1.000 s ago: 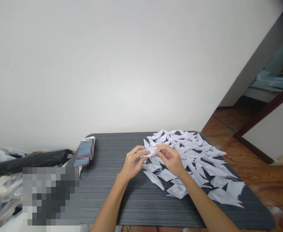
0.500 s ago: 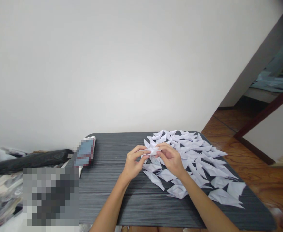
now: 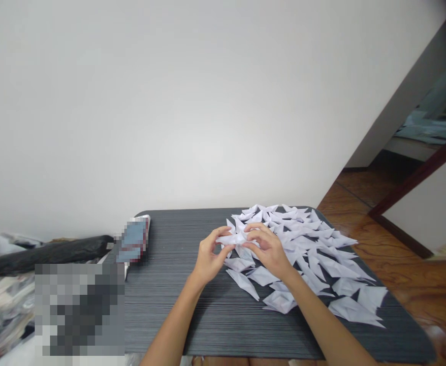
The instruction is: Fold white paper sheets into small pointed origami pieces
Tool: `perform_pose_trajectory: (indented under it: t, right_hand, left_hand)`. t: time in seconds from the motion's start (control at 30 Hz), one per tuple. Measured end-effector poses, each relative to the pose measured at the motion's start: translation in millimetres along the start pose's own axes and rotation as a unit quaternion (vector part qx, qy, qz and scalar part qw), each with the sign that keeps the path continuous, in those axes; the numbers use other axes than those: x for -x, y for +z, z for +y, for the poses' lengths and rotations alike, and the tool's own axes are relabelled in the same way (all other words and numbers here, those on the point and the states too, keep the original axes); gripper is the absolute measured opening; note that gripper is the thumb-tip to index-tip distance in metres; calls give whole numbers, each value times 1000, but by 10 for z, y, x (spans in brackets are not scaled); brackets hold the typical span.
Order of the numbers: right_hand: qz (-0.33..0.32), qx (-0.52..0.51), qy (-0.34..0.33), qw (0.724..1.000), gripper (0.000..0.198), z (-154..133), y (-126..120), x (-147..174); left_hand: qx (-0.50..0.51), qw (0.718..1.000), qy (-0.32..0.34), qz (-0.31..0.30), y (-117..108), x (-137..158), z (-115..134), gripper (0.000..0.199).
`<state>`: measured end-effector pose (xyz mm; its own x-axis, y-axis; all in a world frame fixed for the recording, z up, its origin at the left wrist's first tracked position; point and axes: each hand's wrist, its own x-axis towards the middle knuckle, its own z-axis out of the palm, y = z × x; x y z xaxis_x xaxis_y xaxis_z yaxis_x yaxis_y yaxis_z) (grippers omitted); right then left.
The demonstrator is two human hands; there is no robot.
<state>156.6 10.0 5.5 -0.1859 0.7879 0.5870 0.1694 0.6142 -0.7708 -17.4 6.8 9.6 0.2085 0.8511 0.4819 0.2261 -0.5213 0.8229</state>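
Between my two hands is a small folded white paper boat (image 3: 235, 239), raised over the table near the left edge of the pile. My left hand (image 3: 212, 254) pinches its left end between thumb and fingers. On the right end, the thumb and fingers of my right hand (image 3: 267, 248) are closed on the paper. Several similar folded paper pieces (image 3: 303, 236) with pointed ends cover the right part of the dark table. One piece (image 3: 243, 283) lies just below my hands. Parts of the held paper are hidden behind my fingers.
The dark grey, grained table (image 3: 169, 295) stands against a white wall (image 3: 208, 112). A blurred-out packet (image 3: 133, 241) lies at its left edge. Left of the table are a long black wrapped bundle (image 3: 48, 254) and plastic-covered things (image 3: 5, 315). Wooden floor (image 3: 354, 218) shows at right.
My fingers have shifted slightly on the paper, and more of its length shows between them. My right fingers are more curled. The pieces on the table have not moved.
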Motion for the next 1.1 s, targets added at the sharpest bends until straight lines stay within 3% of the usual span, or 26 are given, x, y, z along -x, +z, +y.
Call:
perform_pose_trajectory:
  t: [0.13,0.4,0.53,0.67,0.77,0.87,0.97,1.1]
  right_hand:
    - [-9,16,-10,1000,4,-13,-29,-18]
    - [-8,-62,18,998,4,2,-7,-10]
    - [4,-71,43,997,12,-50,11,-13]
    - [12,-63,47,997,13,-50,33,-17]
    - [-4,-44,41,998,8,-3,30,-3]
    - [-32,25,13,999,9,14,4,11]
    - [-53,66,-8,996,11,-14,-19,11]
    - [-43,59,-4,997,8,-39,-18,0]
  left_hand:
    - [62,998,-20,4,14,-3,-32,48]
    - [110,994,-22,-7,10,-12,-52,49]
    - [65,998,4,-7,-8,-5,-54,38]
    - [-22,997,51,-46,-46,-15,-11,22]
    - [-60,992,80,-72,-85,-31,36,31]
    - [-83,988,69,-110,-129,-45,83,40]
    - [-91,983,61,-149,-159,-53,121,36]
    - [-92,984,48,-144,-161,-50,130,29]
